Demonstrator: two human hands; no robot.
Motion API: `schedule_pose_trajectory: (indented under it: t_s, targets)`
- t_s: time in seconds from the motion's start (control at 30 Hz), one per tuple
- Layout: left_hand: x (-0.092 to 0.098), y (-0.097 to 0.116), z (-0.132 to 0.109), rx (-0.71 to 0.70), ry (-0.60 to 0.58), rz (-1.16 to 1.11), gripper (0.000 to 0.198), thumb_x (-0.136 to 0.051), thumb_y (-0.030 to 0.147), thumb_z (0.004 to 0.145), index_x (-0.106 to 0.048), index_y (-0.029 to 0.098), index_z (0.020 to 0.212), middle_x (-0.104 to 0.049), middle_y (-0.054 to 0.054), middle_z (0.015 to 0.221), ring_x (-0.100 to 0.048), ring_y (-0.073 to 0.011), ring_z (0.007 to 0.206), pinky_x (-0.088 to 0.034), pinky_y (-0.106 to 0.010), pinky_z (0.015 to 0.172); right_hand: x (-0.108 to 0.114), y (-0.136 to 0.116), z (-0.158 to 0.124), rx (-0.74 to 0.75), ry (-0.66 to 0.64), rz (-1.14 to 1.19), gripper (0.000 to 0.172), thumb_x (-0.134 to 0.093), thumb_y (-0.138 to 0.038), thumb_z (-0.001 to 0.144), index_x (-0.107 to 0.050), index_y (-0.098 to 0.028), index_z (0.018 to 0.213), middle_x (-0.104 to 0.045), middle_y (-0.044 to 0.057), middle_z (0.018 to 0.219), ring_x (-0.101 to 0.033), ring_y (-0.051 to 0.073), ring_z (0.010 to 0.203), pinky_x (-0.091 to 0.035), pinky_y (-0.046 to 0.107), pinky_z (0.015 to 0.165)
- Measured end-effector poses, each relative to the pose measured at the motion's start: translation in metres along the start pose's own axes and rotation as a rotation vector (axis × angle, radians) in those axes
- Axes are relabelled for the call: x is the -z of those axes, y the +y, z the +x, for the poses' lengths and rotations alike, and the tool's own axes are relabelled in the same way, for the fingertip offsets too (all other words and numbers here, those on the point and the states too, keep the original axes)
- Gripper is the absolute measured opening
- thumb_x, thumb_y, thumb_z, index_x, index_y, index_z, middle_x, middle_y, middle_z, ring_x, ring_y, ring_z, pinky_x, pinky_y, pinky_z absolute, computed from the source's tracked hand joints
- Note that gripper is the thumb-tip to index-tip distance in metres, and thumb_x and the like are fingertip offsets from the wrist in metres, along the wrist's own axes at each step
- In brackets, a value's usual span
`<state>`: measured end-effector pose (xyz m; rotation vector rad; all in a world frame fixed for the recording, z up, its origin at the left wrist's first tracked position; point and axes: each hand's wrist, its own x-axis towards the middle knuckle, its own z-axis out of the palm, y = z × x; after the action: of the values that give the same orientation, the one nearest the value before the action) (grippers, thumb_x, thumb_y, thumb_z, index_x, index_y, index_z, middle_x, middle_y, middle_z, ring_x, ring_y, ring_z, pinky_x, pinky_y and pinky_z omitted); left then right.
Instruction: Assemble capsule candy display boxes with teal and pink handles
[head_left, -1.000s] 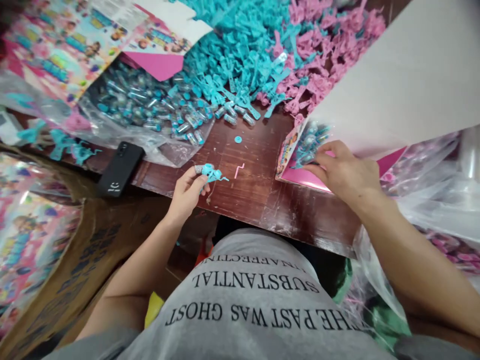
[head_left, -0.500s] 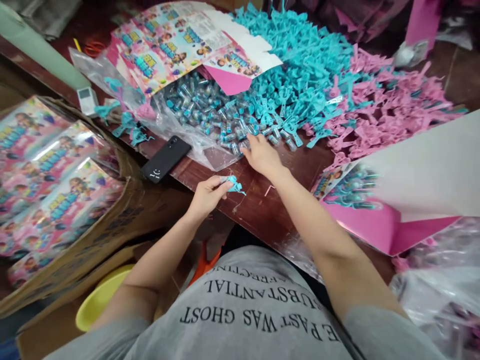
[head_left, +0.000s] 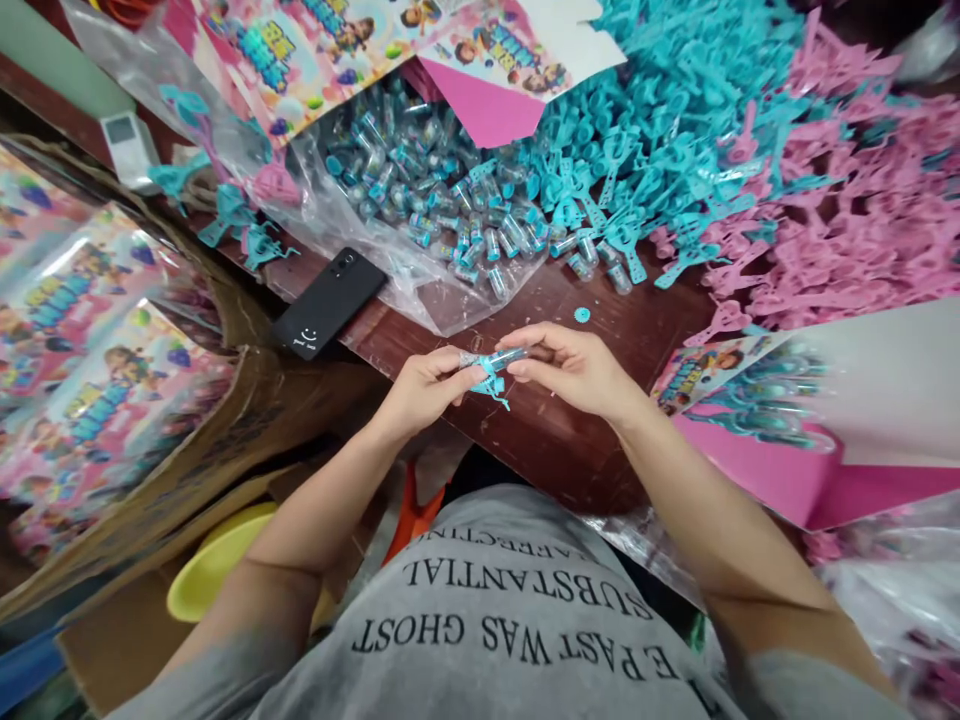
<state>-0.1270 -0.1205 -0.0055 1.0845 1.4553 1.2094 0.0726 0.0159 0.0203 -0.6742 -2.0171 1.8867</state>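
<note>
My left hand (head_left: 426,388) is closed on a turquoise plastic piece (head_left: 490,382) with a thin curly end, and a transparent part juts out by the thumb. From the right, my right hand (head_left: 577,368) pinches a small transparent tube (head_left: 511,355) between thumb and fingers. The tube's left end meets the turquoise piece; whether it is seated there I cannot tell. Beyond both hands lies a heap of small transparent tubes with blue ends (head_left: 450,215), partly on a plastic bag (head_left: 442,300). A small turquoise toothed disc (head_left: 583,315) rests on the table near my right hand.
Piles of turquoise pieces (head_left: 675,110) and pink pieces (head_left: 855,240) fill the far right. A black phone (head_left: 330,300) lies at the table's left edge. An open pink box (head_left: 765,460) holding filled tubes stands right. Printed boxes (head_left: 112,390) sit in a carton at left.
My right hand has come back from the tube heap to my left hand, bringing a tube to the turquoise piece. A turquoise disc now shows on the table. The view has shifted closer.
</note>
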Motion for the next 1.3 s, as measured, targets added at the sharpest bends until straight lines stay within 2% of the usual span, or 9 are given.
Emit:
schedule_pose_trajectory:
  t_s: [0.2, 0.43, 0.53, 0.6, 0.67, 0.73, 0.83, 0.97, 1.3]
  targets:
    - [-0.003, 0.005, -0.008, -0.234, 0.082, 0.284, 0.025, -0.071, 0.044, 0.101, -0.085, 0.024, 0.093, -0.079, -0.006, 0.098, -0.072, -0.0184, 0.089, -0.056, -0.029, 0.081, -0.003, -0.011, 0.002, 0.083, 0.031, -0.323, 0.028, -0.076, -0.046, 0.095, -0.078, -0.022, 0.109, -0.081, 0.005, 0.104, -0.074, 0.018, 0.091, -0.057, 0.033, 0.087]
    - [-0.006, -0.003, -0.011, -0.451, 0.211, 0.685, 0.027, -0.063, 0.036, 0.106, -0.081, 0.021, 0.093, -0.080, -0.007, 0.108, -0.075, -0.0181, 0.094, -0.057, -0.027, 0.080, -0.004, -0.012, 0.008, -0.240, 0.025, -0.311, 0.059, -0.062, -0.076, 0.094, -0.071, -0.020, 0.083, -0.073, 0.002, 0.069, -0.068, 0.016, 0.057, -0.046, 0.028, 0.057]
    - [-0.002, -0.002, -0.006, -0.358, 0.209, 0.549, 0.028, -0.063, 0.039, 0.105, -0.076, 0.020, 0.090, -0.077, -0.006, 0.100, -0.071, -0.0182, 0.092, -0.056, -0.029, 0.084, 0.000, -0.005, 0.036, -0.149, 0.219, -0.459, 0.060, -0.052, -0.074, 0.101, -0.076, -0.020, 0.108, -0.079, 0.005, 0.090, -0.074, 0.021, 0.079, -0.053, 0.033, 0.074]
    - [0.000, -0.001, -0.003, -0.215, 0.212, 0.374, 0.038, -0.062, 0.046, 0.105, -0.068, 0.019, 0.079, -0.068, -0.003, 0.078, -0.064, -0.0154, 0.073, -0.052, -0.028, 0.072, 0.001, 0.000, 0.060, -0.142, 0.363, -0.662, 0.053, -0.055, -0.064, 0.104, -0.073, -0.019, 0.125, -0.078, 0.011, 0.115, -0.074, 0.028, 0.105, -0.055, 0.040, 0.089]
    - [-0.001, -0.001, -0.001, -0.049, 0.194, 0.161, 0.043, -0.063, 0.056, 0.102, -0.065, 0.020, 0.079, -0.058, 0.002, 0.064, -0.053, -0.0128, 0.059, -0.045, -0.026, 0.060, -0.001, 0.004, 0.081, -0.207, 0.355, -0.854, 0.046, -0.065, -0.052, 0.102, -0.070, -0.018, 0.132, -0.070, 0.016, 0.138, -0.066, 0.035, 0.125, -0.055, 0.047, 0.097]
    - [-0.003, -0.002, -0.001, 0.055, 0.170, -0.015, 0.041, -0.073, 0.062, 0.094, -0.070, 0.021, 0.094, -0.066, 0.001, 0.072, -0.056, -0.0126, 0.062, -0.047, -0.026, 0.063, -0.003, 0.005, 0.088, -0.231, 0.289, -0.937, 0.038, -0.068, -0.041, 0.101, -0.070, -0.020, 0.133, -0.064, 0.017, 0.146, -0.061, 0.038, 0.133, -0.056, 0.049, 0.097]
    - [-0.005, -0.003, -0.004, 0.097, 0.184, -0.111, 0.049, -0.089, 0.059, 0.079, -0.074, 0.020, 0.105, -0.078, -0.004, 0.098, -0.067, -0.0156, 0.083, -0.054, -0.028, 0.083, -0.001, 0.004, 0.065, -0.075, 0.211, -0.848, 0.029, -0.064, -0.028, 0.102, -0.069, -0.022, 0.130, -0.070, 0.012, 0.136, -0.067, 0.031, 0.123, -0.055, 0.044, 0.097]
    - [-0.009, 0.003, -0.005, 0.167, 0.096, -0.170, 0.049, -0.092, 0.059, 0.076, -0.077, 0.019, 0.099, -0.078, -0.003, 0.091, -0.066, -0.0151, 0.077, -0.054, -0.028, 0.079, 0.011, 0.000, 0.004, 0.176, 0.024, -0.709, 0.025, -0.062, -0.031, 0.104, -0.070, -0.024, 0.127, -0.076, 0.008, 0.123, -0.071, 0.024, 0.109, -0.054, 0.038, 0.095]
    - [-0.043, 0.030, -0.002, -0.038, -0.086, 0.131, 0.028, -0.083, 0.045, 0.091, -0.079, 0.019, 0.102, -0.081, -0.003, 0.096, -0.070, -0.0182, 0.086, -0.055, -0.030, 0.084, 0.018, -0.028, -0.074, 0.233, 0.047, -1.099, 0.029, -0.051, -0.032, 0.111, -0.070, -0.023, 0.131, -0.074, 0.010, 0.116, -0.067, 0.024, 0.107, -0.052, 0.031, 0.075]
